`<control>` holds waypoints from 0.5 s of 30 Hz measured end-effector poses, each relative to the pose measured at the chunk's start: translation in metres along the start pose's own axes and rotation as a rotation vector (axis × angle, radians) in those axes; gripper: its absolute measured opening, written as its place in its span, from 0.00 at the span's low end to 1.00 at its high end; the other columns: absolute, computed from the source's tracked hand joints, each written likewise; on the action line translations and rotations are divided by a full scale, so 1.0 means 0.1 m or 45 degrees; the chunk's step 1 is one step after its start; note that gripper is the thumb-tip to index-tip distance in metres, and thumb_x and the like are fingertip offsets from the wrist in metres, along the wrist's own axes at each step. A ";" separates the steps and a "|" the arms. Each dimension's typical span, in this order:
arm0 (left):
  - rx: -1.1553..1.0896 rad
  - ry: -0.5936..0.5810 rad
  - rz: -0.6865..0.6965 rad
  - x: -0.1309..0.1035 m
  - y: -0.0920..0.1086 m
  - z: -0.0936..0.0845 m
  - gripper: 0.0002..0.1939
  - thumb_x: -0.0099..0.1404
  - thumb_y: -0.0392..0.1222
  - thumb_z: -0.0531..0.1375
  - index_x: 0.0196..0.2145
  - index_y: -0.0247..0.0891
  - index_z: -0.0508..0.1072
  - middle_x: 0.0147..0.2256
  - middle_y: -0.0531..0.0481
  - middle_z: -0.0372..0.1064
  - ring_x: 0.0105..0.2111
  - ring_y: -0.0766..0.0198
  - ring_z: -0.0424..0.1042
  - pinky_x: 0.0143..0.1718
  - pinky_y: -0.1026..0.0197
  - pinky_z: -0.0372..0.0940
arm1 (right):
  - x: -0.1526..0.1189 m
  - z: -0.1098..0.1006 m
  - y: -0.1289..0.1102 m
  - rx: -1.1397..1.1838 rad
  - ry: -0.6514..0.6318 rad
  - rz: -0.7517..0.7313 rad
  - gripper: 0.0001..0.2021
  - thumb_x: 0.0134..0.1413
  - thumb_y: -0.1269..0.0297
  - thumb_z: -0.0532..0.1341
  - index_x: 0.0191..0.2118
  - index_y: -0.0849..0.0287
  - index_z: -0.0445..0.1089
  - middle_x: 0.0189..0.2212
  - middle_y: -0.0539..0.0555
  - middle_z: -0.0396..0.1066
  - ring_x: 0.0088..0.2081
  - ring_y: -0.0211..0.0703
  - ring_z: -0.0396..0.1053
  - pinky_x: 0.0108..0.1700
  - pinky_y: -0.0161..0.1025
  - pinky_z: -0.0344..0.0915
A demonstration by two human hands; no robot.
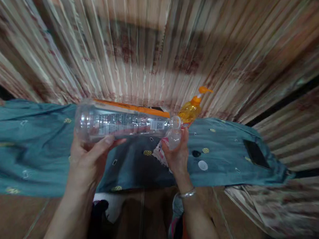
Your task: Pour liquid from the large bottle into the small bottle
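Observation:
A large clear plastic bottle (127,123) with an orange-edged, printed label lies sideways in the air over the cloth, its neck pointing right. My left hand (86,158) grips it from below near its base. At the neck end, my right hand (177,158) is closed around a small clear rounded container (174,137), whose exact kind I cannot make out. The container is close against the bottle's mouth; whether they touch is unclear. Just behind stands a pump bottle (189,112) of yellow liquid with an orange pump head, slightly tilted in view.
A blue-green patterned cloth (50,163) covers the low surface. On it are a crumpled pink-and-white cloth or wrapper (160,153), a dark cap (196,153), a white cap (202,165) and a dark phone (256,153). A striped curtain (141,61) hangs behind.

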State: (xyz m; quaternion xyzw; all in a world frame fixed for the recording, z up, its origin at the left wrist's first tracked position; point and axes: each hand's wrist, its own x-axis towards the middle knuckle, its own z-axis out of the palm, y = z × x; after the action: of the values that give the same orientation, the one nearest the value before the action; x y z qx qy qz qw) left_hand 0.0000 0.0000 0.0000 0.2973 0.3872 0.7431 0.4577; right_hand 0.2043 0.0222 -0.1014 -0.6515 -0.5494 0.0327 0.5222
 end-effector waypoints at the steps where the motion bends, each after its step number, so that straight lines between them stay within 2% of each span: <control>1: 0.009 -0.005 0.002 0.00 0.00 0.00 0.26 0.31 0.35 0.75 0.32 0.41 0.73 0.36 0.54 0.67 0.34 0.60 0.73 0.29 0.55 0.79 | -0.02 -0.01 0.01 0.002 -0.018 0.028 0.45 0.49 0.55 0.65 0.68 0.63 0.44 0.63 0.69 0.60 0.60 0.59 0.65 0.57 0.55 0.67; 4: 0.027 -0.024 0.007 0.02 -0.01 -0.01 0.25 0.33 0.36 0.75 0.32 0.41 0.74 0.37 0.54 0.67 0.34 0.61 0.72 0.29 0.55 0.79 | -0.07 -0.04 0.03 0.020 -0.067 0.109 0.48 0.46 0.52 0.67 0.68 0.61 0.44 0.62 0.68 0.62 0.56 0.60 0.69 0.54 0.56 0.69; 8: 0.038 -0.065 0.008 0.02 -0.01 0.00 0.26 0.35 0.36 0.75 0.35 0.44 0.75 0.36 0.55 0.69 0.37 0.59 0.72 0.30 0.56 0.79 | -0.11 -0.07 0.05 0.065 -0.122 0.201 0.48 0.43 0.52 0.68 0.67 0.63 0.48 0.58 0.68 0.67 0.52 0.59 0.73 0.50 0.53 0.72; 12: 0.039 -0.049 0.023 0.03 -0.02 0.01 0.28 0.34 0.37 0.76 0.36 0.44 0.76 0.36 0.55 0.69 0.35 0.61 0.72 0.30 0.56 0.79 | -0.13 -0.09 0.06 0.075 -0.143 0.203 0.47 0.44 0.52 0.68 0.66 0.65 0.49 0.55 0.68 0.70 0.51 0.58 0.74 0.49 0.51 0.73; 15: 0.048 -0.062 0.019 0.02 -0.01 0.02 0.32 0.34 0.37 0.76 0.40 0.48 0.76 0.37 0.56 0.68 0.35 0.61 0.72 0.30 0.57 0.79 | -0.14 -0.09 0.08 0.061 -0.161 0.196 0.44 0.45 0.53 0.67 0.66 0.65 0.51 0.54 0.67 0.71 0.49 0.57 0.75 0.48 0.50 0.73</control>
State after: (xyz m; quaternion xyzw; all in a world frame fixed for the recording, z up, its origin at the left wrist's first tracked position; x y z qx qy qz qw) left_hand 0.0010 0.0028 0.0003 0.3267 0.3876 0.7316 0.4559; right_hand 0.2098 0.0067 -0.1103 -0.6756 -0.5287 0.1270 0.4978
